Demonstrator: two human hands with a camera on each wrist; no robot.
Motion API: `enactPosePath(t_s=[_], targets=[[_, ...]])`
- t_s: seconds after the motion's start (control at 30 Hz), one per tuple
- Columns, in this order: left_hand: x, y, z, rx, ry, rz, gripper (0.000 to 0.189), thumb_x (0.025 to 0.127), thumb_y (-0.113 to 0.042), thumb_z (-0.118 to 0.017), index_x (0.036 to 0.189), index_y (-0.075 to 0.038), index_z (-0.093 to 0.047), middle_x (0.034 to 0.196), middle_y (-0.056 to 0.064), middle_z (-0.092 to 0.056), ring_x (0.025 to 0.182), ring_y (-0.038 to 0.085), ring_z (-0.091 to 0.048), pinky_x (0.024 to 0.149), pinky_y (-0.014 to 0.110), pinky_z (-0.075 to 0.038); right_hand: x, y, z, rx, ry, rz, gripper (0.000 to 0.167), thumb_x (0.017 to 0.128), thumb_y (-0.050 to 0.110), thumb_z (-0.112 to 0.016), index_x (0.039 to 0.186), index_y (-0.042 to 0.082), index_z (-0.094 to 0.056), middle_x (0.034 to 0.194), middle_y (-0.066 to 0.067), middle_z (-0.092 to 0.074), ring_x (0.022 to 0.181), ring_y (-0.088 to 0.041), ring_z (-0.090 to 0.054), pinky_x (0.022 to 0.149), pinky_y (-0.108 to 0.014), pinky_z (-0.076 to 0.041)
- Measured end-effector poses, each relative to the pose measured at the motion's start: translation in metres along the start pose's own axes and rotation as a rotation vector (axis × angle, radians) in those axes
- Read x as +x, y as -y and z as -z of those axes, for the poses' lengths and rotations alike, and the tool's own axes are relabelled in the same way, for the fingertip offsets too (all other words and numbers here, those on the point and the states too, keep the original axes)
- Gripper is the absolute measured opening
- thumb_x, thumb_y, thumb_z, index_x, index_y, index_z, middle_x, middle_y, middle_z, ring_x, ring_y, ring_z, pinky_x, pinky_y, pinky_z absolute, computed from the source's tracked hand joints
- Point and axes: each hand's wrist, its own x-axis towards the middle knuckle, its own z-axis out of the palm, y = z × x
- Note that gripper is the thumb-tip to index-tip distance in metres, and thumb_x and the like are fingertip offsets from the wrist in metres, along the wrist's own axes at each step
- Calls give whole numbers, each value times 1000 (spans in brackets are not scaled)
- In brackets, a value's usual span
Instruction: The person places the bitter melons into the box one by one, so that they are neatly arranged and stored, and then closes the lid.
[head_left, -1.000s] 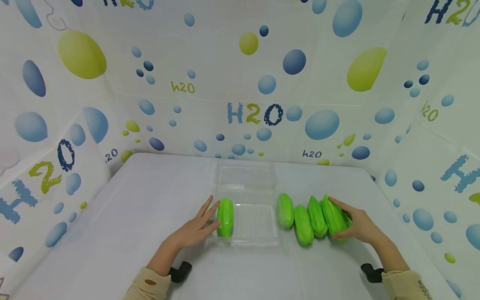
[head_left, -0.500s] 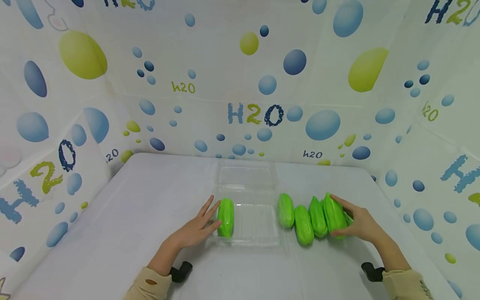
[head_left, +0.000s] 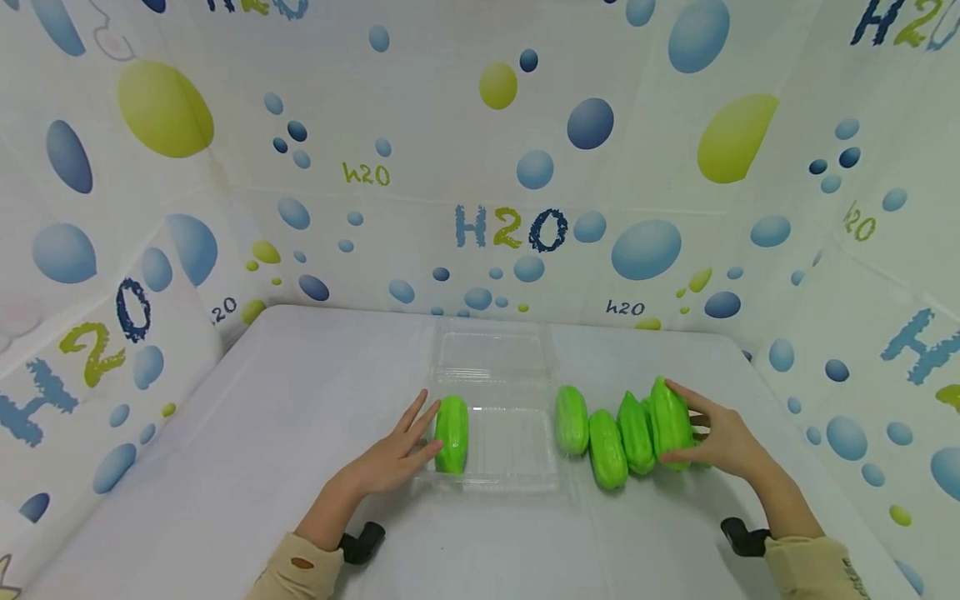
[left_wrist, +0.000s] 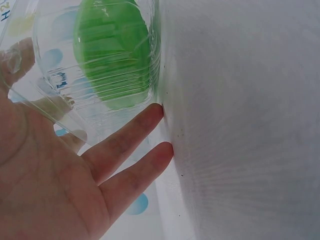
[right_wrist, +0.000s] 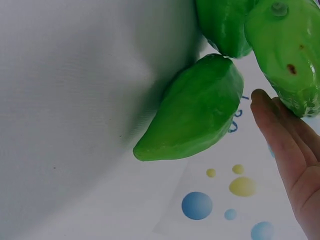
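Observation:
My right hand [head_left: 723,442] grips a ridged green papaya-like fruit [head_left: 669,421] between thumb and fingers, raised above the right end of a row. In the right wrist view this fruit [right_wrist: 287,50] is at the upper right; below it a pointed fruit [right_wrist: 195,112] lies on the table. Spread and nearly straight, the fingers of my left hand [head_left: 393,462] rest at the left side of a clear plastic clamshell box [head_left: 513,442]. One green fruit [head_left: 452,433] lies inside the box, along its left wall, and shows through the plastic in the left wrist view.
Between the box and my right hand lie several more green fruits, among them one near the box [head_left: 572,421] and one further forward [head_left: 607,450]. The box's lid [head_left: 492,354] lies folded back behind it. A white cloth covers the table [head_left: 315,367]; a patterned curtain [head_left: 420,108] surrounds it.
My right hand has lifted its green fruit slightly up from the row and turned it more upright. The left hand and the box have stayed where they were.

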Motion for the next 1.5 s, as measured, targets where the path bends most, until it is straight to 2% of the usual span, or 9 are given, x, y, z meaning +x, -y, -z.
enactPosePath(t_s=[0.3, 0.5, 0.8, 1.07, 1.3, 1.5], targets=[[-1, 0, 1, 1, -6, -5, 66, 97, -42, -40, 148, -14, -9, 153, 8, 9, 131, 42, -24, 93, 61, -31, 4, 7, 0, -34, -25, -24, 101, 61, 36, -85, 144, 20, -30, 121, -23, -50, 93, -36, -59, 69, -45, -50], [-1, 0, 1, 2, -6, -3, 66, 97, -42, -40, 148, -16, -8, 153, 7, 9, 131, 41, -23, 93, 61, -31, 9, 15, -4, -30, -45, -14, 100, 61, 37, -85, 144, 21, -31, 127, -21, -48, 94, -35, -59, 71, -46, -49], [0, -1, 1, 9, -5, -7, 66, 97, -42, -40, 149, -16, -8, 153, 8, 9, 132, 41, -22, 94, 61, -30, 19, 28, -10, -35, -70, 12, 100, 61, 38, -84, 144, 21, -31, 130, -18, -47, 91, -30, -61, 70, -41, -48], [-1, -2, 2, 2, -1, -5, 66, 97, -41, -40, 148, -15, -9, 153, 7, 10, 131, 41, -23, 94, 61, -31, 27, 37, -15, 61, -56, 26, 99, 61, 37, -85, 144, 23, -32, 138, -14, -39, 94, -29, -59, 68, -30, -53], [-1, -2, 1, 5, 0, -7, 66, 97, -41, -40, 148, -14, -9, 153, 8, 10, 131, 41, -23, 93, 61, -31, 33, 53, -20, 92, -32, 27, 98, 62, 35, -84, 144, 22, -32, 135, -16, -42, 93, -27, -60, 70, -33, -51], [0, -2, 1, 3, -3, -8, 65, 97, -41, -40, 148, -16, -8, 153, 8, 9, 132, 41, -21, 94, 61, -30, 40, 64, -29, 118, -21, 31, 96, 64, 35, -83, 144, 22, -32, 134, -15, -44, 93, -25, -60, 71, -32, -51]])
